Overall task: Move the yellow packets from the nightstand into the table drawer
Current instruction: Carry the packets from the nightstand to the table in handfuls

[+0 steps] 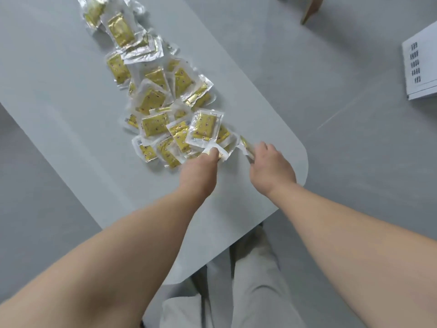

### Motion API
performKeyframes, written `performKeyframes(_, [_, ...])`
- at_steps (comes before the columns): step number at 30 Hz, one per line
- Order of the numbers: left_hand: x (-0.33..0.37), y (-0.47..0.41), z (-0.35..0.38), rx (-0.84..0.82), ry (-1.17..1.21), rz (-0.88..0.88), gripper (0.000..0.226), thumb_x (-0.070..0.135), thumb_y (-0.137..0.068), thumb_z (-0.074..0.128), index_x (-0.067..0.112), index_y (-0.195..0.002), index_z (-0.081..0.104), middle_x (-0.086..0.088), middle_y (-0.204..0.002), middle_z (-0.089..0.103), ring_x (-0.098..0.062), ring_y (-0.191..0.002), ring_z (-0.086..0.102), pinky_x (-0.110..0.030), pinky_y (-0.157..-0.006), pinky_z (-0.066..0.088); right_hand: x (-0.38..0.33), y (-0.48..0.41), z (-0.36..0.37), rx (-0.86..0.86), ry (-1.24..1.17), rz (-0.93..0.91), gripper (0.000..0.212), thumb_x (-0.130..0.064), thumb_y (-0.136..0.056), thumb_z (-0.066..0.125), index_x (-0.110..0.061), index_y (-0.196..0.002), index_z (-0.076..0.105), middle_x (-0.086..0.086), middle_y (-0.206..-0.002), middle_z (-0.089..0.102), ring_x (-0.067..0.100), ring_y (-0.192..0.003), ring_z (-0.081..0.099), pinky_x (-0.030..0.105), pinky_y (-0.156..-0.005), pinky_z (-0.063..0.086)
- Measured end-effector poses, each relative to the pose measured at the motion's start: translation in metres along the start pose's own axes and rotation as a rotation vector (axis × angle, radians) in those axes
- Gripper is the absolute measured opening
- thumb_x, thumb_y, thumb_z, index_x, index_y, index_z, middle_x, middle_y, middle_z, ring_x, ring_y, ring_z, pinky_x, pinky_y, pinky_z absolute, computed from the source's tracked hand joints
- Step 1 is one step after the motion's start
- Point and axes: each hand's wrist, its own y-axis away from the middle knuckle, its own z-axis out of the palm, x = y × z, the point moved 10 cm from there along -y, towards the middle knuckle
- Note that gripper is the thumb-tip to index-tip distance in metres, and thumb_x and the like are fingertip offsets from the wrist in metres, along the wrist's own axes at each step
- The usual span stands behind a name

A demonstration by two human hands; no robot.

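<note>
Several yellow packets in clear wrappers lie in a long heap (153, 91) across the pale grey tabletop (59, 95). My left hand (201, 171) pinches the lower edge of one yellow packet (204, 127) and holds it lifted above the heap's near end. Just to the right, my right hand (270, 168) grips another yellow packet (247, 145), seen edge-on and mostly hidden by the fingers. No drawer is in view.
The tabletop's rounded corner (300, 152) lies just right of my right hand, with grey floor beyond. A white printed sheet (421, 65) lies on the floor at the far right. A brown wooden leg (309, 10) stands at the top. My legs (248, 292) are below the table edge.
</note>
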Motion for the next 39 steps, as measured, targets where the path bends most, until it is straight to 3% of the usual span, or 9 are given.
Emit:
performKeyframes(5, [-0.004,-0.041,0.050,-0.075,0.139,-0.130,0.021,0.006,-0.094,0.049,0.016,-0.098,0.032,-0.007,-0.088,0.049,-0.032,-0.075,0.049,-0.039,-0.059,0.038,0.000,-0.037,0.008,0.104,0.029,-0.144,0.013,-0.013,-0.098,0.047,-0.012,-0.111,0.046,0.006,-0.116,0.048,0.027,-0.107,0.047,0.034,-0.067,0.033])
performKeyframes(10, [-0.011,-0.056,0.080,-0.155,0.326,-0.143,0.042,0.038,-0.089,0.072,0.020,-0.104,0.037,-0.001,-0.103,0.047,-0.023,-0.090,0.046,-0.037,-0.072,0.039,-0.006,-0.061,0.025,0.130,0.081,-0.182,0.023,-0.009,-0.095,0.051,-0.011,-0.117,0.048,0.007,-0.122,0.048,0.028,-0.111,0.046,0.034,-0.067,0.033])
performKeyframes(14, [-0.016,-0.034,0.070,-0.094,0.359,-0.127,0.031,0.036,-0.094,0.063,0.017,-0.108,0.044,0.002,-0.102,0.046,-0.024,-0.090,0.049,-0.034,-0.073,0.037,-0.019,-0.077,0.063,-0.049,0.170,-0.158,0.036,-0.018,-0.097,0.056,-0.012,-0.129,0.042,0.008,-0.133,0.045,0.029,-0.123,0.044,0.037,-0.074,0.042])
performKeyframes(17, [-0.035,-0.008,0.069,-0.084,0.373,-0.208,0.028,0.033,-0.097,0.057,0.017,-0.117,0.046,0.004,-0.102,0.048,-0.027,-0.091,0.054,-0.035,-0.071,0.040,-0.022,-0.075,0.089,-0.236,0.233,-0.173,0.063,-0.045,-0.097,0.060,-0.009,-0.141,0.032,0.013,-0.143,0.036,0.033,-0.136,0.035,0.043,-0.101,0.043])
performKeyframes(20, [-0.055,0.020,0.064,-0.073,0.414,-0.301,0.032,0.027,-0.096,0.057,0.020,-0.125,0.046,0.003,-0.101,0.051,-0.027,-0.097,0.058,-0.035,-0.075,0.043,-0.022,-0.068,0.086,-0.346,0.309,-0.224,0.065,-0.053,-0.099,0.050,-0.010,-0.144,0.031,0.013,-0.146,0.035,0.033,-0.139,0.034,0.049,-0.104,0.041])
performKeyframes(25, [-0.049,0.083,0.020,-0.047,0.487,-0.398,0.034,0.028,-0.097,0.055,0.020,-0.128,0.045,-0.001,-0.111,0.063,-0.027,-0.102,0.059,-0.041,-0.085,0.051,-0.025,-0.031,0.012,-0.359,0.402,-0.271,0.037,-0.045,-0.105,0.039,-0.016,-0.119,0.058,0.008,-0.126,0.059,0.032,-0.115,0.057,0.040,-0.084,0.047])
performKeyframes(29, [-0.002,0.127,-0.042,0.050,0.550,-0.342,0.033,0.033,-0.099,0.054,0.019,-0.128,0.045,-0.001,-0.108,0.063,-0.025,-0.098,0.059,-0.039,-0.082,0.050,-0.018,0.024,-0.066,-0.241,0.287,-0.270,0.027,-0.038,-0.105,0.040,-0.021,-0.089,0.054,0.006,-0.105,0.064,0.030,-0.089,0.056,0.034,-0.071,0.044])
performKeyframes(34, [0.066,0.172,-0.110,0.181,0.591,-0.216,0.031,0.038,-0.099,0.053,0.019,-0.123,0.048,0.002,-0.102,0.062,-0.024,-0.097,0.060,-0.037,-0.079,0.048,0.001,0.105,-0.147,-0.116,0.249,-0.322,0.032,-0.039,-0.102,0.040,-0.020,-0.085,0.060,0.003,-0.099,0.067,0.030,-0.091,0.060,0.038,-0.077,0.052])
performKeyframes(39, [0.112,0.207,-0.168,0.293,0.572,-0.208,0.029,0.038,-0.098,0.055,0.020,-0.120,0.049,0.000,-0.106,0.065,-0.025,-0.096,0.061,-0.035,-0.074,0.046,0.003,0.147,-0.230,0.031,0.209,-0.405,0.034,-0.038,-0.103,0.043,-0.020,-0.076,0.054,0.003,-0.093,0.066,0.029,-0.091,0.060,0.035,-0.069,0.044])
